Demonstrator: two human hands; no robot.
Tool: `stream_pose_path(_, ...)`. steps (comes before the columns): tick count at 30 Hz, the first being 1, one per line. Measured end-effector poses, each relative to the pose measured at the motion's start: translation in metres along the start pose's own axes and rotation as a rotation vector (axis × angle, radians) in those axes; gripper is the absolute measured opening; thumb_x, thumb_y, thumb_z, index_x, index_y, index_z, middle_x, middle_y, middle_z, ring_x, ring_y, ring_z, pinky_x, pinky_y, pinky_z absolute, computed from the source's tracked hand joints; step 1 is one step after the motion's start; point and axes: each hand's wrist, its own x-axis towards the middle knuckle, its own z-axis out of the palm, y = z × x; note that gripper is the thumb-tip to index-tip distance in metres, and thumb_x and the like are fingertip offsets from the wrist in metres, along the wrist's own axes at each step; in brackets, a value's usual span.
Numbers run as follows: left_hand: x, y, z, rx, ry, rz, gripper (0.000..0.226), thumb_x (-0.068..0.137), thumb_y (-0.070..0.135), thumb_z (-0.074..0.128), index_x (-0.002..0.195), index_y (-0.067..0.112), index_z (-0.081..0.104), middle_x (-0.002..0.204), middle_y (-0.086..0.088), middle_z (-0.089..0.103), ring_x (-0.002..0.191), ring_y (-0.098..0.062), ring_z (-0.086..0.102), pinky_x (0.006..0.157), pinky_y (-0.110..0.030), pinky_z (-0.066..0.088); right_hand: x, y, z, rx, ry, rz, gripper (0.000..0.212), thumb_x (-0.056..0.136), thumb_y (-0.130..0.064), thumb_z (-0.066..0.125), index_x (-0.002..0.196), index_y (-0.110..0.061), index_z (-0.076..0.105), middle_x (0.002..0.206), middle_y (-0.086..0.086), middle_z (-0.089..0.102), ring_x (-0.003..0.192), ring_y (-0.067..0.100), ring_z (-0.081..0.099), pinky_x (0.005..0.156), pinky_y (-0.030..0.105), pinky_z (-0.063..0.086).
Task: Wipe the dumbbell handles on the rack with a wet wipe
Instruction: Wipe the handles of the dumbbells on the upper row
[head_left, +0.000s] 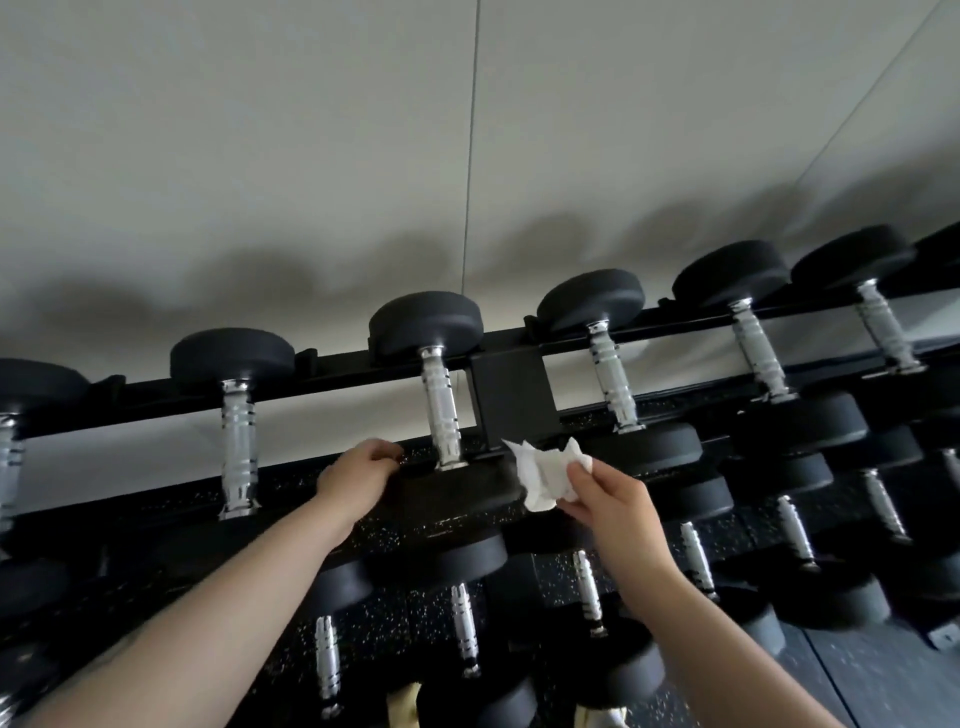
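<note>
While both forearms reach up from the lower edge of the frame, the two hands meet the top tier of the rack (511, 400) near the picture's centre. Left hand (358, 470): fingers curled over the near black head (457, 491) of the centre dumbbell, gripping its upper edge just left of the chrome handle (441, 410); the fingertips are hidden behind the head. Right hand (610, 501): thumb and fingers pinched together on a crumpled white wet wipe (545, 475), which stands up and to the left of the fingers, its free corners pointing toward the upper left. The wipe lies just right of the lower end of the centre handle and in front of the rack's black upright bracket; whether it touches the dumbbell head below it cannot be told, and it is not wrapped round the handle.

Top tier: a row of dumbbells runs from the left edge to the upper right of the frame, each with a ribbed chrome handle between two round black heads, resting across two black rails. Lower tiers: further dumbbells (587, 592) fill the lower centre and lower right, above a black speckled floor (400, 613). A pale wall (260, 156) fills the upper half, with soft dumbbell shadows across it.
</note>
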Motion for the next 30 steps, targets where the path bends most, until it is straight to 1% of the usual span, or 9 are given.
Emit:
stream_pose_path(2,-0.021,0.029,0.007,-0.277,0.13,0.07,0.021,0.094,0.012,0.052,0.11,0.021,0.062,0.116,0.002,0.06,0.108,-0.013,0.052,0.091,-0.026,0.036,-0.001,-0.007,-0.02,0.1,0.005,-0.042,0.025,0.097,-0.015,0.05,0.083,-0.019,0.071,0.084,0.002,0.074,0.084,0.012,0.07,0.074,0.018,0.053)
stream_pose_path(5,-0.058,0.082,0.04,-0.211,0.388,0.342,0.022,0.093,0.011,0.052,0.109,0.024,0.057,0.111,0.009,0.054,0.098,-0.003,0.052,0.081,-0.018,0.038,0.007,-0.024,-0.054,0.163,-0.031,-0.093,0.023,0.097,-0.015,0.049,0.088,-0.016,0.071,0.089,0.002,0.074,0.088,0.012,0.07,0.077,0.018,0.054)
stream_pose_path(8,-0.059,0.124,0.09,0.016,0.367,0.549,0.035,0.093,0.005,0.047,0.122,0.022,0.056,0.126,0.01,0.051,0.119,-0.002,0.045,0.104,-0.02,0.035,0.021,-0.041,-0.091,0.148,-0.06,-0.146,0.025,0.097,-0.016,0.049,0.085,-0.018,0.071,0.089,0.004,0.074,0.087,0.014,0.07,0.078,0.019,0.054)
stream_pose_path(17,0.049,0.13,0.158,0.499,0.413,0.168,0.057,0.102,0.034,0.025,0.153,0.017,0.004,0.161,-0.003,-0.005,0.148,-0.023,-0.008,0.12,-0.042,0.001,0.091,-0.059,-0.159,0.12,0.028,-0.174,0.022,0.097,-0.025,0.049,0.087,-0.025,0.068,0.083,-0.008,0.073,0.089,0.01,0.069,0.083,0.026,0.054)
stream_pose_path(21,0.063,0.119,0.168,0.545,0.511,0.164,0.059,0.1,0.043,0.013,0.153,0.018,0.001,0.161,-0.004,-0.003,0.148,-0.023,-0.006,0.119,-0.043,0.0,0.114,-0.055,-0.146,-0.078,0.046,-0.289,0.024,0.099,-0.03,0.044,0.09,-0.022,0.066,0.06,0.002,0.058,0.049,0.012,0.054,0.044,0.025,0.044)
stream_pose_path(23,0.064,0.12,0.17,0.553,0.562,0.163,0.062,0.098,0.043,0.012,0.153,0.016,0.007,0.161,-0.007,0.005,0.148,-0.025,0.002,0.118,-0.044,0.004,0.129,-0.048,-0.123,-0.259,-0.115,-0.35,0.024,0.099,-0.03,0.043,0.115,-0.035,0.06,0.095,-0.006,0.066,0.072,0.0,0.057,0.06,0.014,0.044)
stream_pose_path(25,0.063,0.12,0.172,0.555,0.593,0.166,0.063,0.097,0.042,0.013,0.153,0.015,0.013,0.16,-0.009,0.011,0.148,-0.026,0.008,0.118,-0.044,0.008,0.145,-0.034,-0.1,-0.542,-0.297,-0.414,0.036,0.1,-0.029,0.039,0.135,-0.037,0.046,0.151,-0.005,0.031,0.129,0.01,0.04,0.098,0.024,0.04)
stream_pose_path(28,0.064,0.119,0.174,0.548,0.627,0.174,0.061,0.097,0.04,0.018,0.152,0.014,0.018,0.159,-0.008,0.015,0.147,-0.026,0.012,0.118,-0.043,0.01,0.152,-0.017,-0.09,-0.821,-0.397,-0.466,0.046,0.1,-0.026,0.033,0.145,-0.026,0.032,0.159,-0.004,0.004,0.145,0.02,0.012,0.115,0.034,0.023)
stream_pose_path(30,0.066,0.117,0.175,0.541,0.648,0.174,0.06,0.097,0.039,0.022,0.151,0.014,0.021,0.158,-0.008,0.019,0.147,-0.026,0.014,0.118,-0.042,0.011,0.149,-0.012,-0.097,-0.982,-0.447,-0.476,0.048,0.1,-0.024,0.027,0.147,-0.028,0.026,0.159,-0.007,-0.002,0.144,0.018,0.014,0.11,0.037,0.034)
